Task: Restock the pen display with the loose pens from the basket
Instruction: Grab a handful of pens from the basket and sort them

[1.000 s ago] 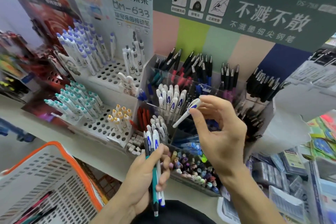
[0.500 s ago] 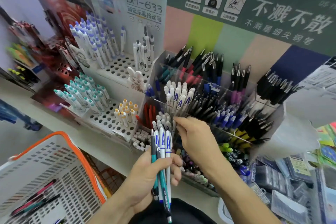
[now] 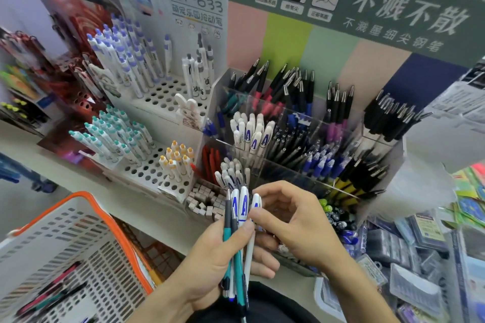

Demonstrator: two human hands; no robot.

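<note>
My left hand [image 3: 212, 262] grips a bunch of pens [image 3: 240, 220]: white ones with a blue letter on the cap, plus teal and dark ones. My right hand [image 3: 294, 220] is beside it, thumb and fingers pinching the rightmost white pen of the bunch near its cap. The clear tiered pen display [image 3: 301, 139] stands on the shelf right behind both hands, with matching white pens [image 3: 250, 131] in its middle tier and in a lower compartment [image 3: 231, 173]. The white basket with an orange rim [image 3: 86, 252] is at lower left with a few loose pens [image 3: 52, 294] in it.
A white perforated pen rack [image 3: 157, 102] with blue, teal and yellow-capped pens stands left of the clear display. A box of small erasers [image 3: 207, 202] sits by my left hand. Packaged stationery [image 3: 420, 244] fills the lower right. A green signboard [image 3: 367, 0] hangs over the display.
My right hand put a white pen into the display's lower compartment, then drew back to the bunch in my left hand and now pinches another white pen. The view has shifted closer.
</note>
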